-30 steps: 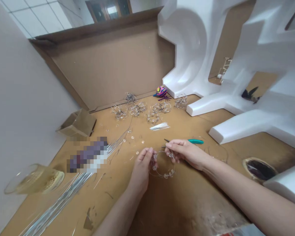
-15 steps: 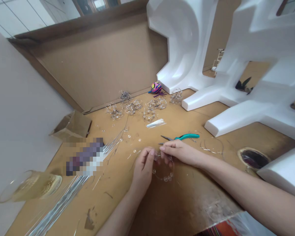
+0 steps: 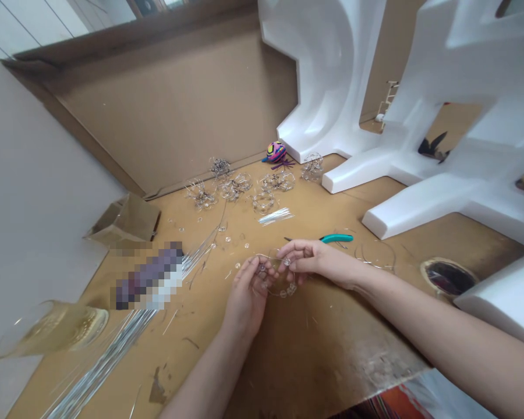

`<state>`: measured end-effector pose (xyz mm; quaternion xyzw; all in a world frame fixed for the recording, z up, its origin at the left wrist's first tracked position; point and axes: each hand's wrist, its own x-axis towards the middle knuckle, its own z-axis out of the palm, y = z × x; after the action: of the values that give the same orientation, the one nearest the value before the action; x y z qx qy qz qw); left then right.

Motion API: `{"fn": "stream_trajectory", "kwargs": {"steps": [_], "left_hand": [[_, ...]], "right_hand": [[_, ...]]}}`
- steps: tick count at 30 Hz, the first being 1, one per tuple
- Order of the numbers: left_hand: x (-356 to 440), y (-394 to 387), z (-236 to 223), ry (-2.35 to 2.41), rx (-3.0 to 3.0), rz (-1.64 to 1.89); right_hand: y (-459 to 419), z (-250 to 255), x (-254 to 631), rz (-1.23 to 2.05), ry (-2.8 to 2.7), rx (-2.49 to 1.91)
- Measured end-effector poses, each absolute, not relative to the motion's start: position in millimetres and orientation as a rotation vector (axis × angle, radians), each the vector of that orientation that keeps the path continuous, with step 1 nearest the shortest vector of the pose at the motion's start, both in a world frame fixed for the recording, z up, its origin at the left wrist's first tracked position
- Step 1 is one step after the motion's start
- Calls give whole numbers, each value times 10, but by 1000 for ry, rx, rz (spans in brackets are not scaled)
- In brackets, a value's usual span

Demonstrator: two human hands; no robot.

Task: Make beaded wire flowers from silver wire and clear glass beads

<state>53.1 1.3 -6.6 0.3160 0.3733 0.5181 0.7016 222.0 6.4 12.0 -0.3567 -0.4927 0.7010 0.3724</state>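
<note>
A loop of thin wire strung with clear beads (image 3: 286, 290) is hanging just above the surface (image 3: 314, 343), held between both hands, with its beads gathering along the lower arc. The left hand (image 3: 247, 297) is closing narrowly around one side of the loop, apparently steadying it, while the right hand (image 3: 314, 261) is reaching in from the right and pinching the upper arc between its fingertips. The two hands are nearly touching, which seems to keep the fine wire from flexing as it is handled.

Just beyond them, needle-nose pliers with teal grips (image 3: 336, 238) are lying within easy reach of the right hand. Loose clear beads (image 3: 238, 265) are scattered nearby, and a small bundle of cut silver wires (image 3: 275, 216) is lying farther up. Beyond that, a row of tangled wire-and-bead clusters (image 3: 262, 201) is sitting toward the back, apparently set aside, near a bright patterned toy (image 3: 275, 152). To the left, a long sheaf of silver wires (image 3: 105, 366) is stretching past a pixelated, unreadable object (image 3: 151, 276), and a glass bowl (image 3: 52, 329) is resting near the edge. White foam shapes (image 3: 332, 75) are rising on the right.
</note>
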Motion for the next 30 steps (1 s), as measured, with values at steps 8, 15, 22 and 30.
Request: {"fn": "stream_trajectory", "kwargs": {"steps": [8,15,22,30], "left_hand": [[533,-10,-60,895,894,1167],[539,-37,-77,1019,1138,1090],[540,-106,-48,1024,1283,1128],[481,-57,-9,1145,1281,1495]], "right_hand": [[80,111,2250,1733,-1278,-958],[59,129,2223,1750,-1352,-950],[65,126,2223,1780,-1268,-938],[93,113,2252,1854,-1092,-909]]}}
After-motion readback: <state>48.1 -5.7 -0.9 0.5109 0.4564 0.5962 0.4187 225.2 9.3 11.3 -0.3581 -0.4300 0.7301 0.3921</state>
